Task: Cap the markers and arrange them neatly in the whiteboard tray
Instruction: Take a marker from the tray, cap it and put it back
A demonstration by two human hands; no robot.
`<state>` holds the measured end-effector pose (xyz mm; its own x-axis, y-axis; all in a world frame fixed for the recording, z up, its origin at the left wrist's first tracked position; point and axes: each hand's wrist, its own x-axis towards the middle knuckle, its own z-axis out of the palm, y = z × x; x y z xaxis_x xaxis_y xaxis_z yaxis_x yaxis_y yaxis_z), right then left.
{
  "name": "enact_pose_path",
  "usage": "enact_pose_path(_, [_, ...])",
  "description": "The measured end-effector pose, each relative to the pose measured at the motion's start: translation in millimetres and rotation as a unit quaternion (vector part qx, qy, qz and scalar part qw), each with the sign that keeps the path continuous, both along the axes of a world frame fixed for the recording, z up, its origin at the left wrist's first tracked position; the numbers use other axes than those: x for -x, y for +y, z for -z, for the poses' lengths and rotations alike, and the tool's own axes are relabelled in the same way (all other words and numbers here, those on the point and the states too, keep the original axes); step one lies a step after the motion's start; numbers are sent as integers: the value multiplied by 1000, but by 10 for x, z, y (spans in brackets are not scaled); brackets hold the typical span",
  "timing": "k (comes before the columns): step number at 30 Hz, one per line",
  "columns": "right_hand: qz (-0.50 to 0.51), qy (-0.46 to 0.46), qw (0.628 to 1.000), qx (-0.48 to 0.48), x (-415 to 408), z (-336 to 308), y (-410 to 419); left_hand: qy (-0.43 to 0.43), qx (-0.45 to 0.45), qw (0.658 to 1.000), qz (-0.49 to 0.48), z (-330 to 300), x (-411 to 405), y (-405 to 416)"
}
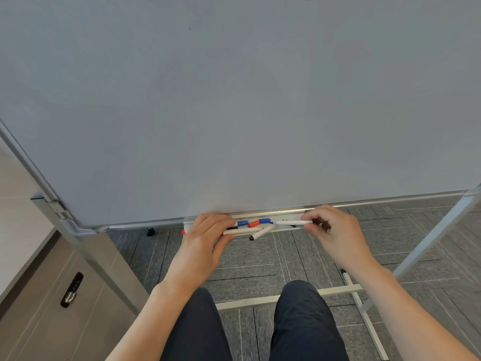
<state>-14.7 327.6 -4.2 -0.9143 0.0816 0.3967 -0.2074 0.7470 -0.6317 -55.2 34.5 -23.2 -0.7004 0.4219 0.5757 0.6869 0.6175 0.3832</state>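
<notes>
At about 8 o'clock a grey cabinet [78, 287] with a combination lock [72, 290] stands beside the whiteboard's metal leg [86, 251]. The whiteboard [234, 100] fills everything from 9 through 12 to 3 o'clock, and its tray [286, 213] runs along the bottom edge just below centre.

The left hand [203, 243] lies over the tray's left end, fingers curled round white markers [240, 231], thumb underneath them; a red tip [183, 232] pokes out at the hand's 9 o'clock side. How many barrels it grips I cannot tell.

Loose caps lie in the tray just beside the left fingertips: a blue cap [242, 223], then a red cap [253, 224], then a second blue cap [264, 220]. At their 6 o'clock an uncapped black-tipped marker [261, 232] lies tilted, its tip hanging over the tray's front lip.

The right hand [335, 230] pinches the rear end of an uncapped blue marker [291, 222] between thumb and curled fingers, its tip pointing to 9 o'clock, close to the second blue cap. Whether they touch is unclear.

At 6 o'clock are the person's dark trousers [304, 321], over grey carpet [260, 261].
</notes>
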Motion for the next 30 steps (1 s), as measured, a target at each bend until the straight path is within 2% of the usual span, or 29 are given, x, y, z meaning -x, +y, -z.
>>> enact_pose_path(19, [26, 4, 999, 28, -16, 28, -45, 13, -20, 999, -27, -59, -54, 105])
enact_pose_path(30, [47, 3, 998, 32, -72, 13, -27, 16, 9, 999, -28, -144, -34, 390])
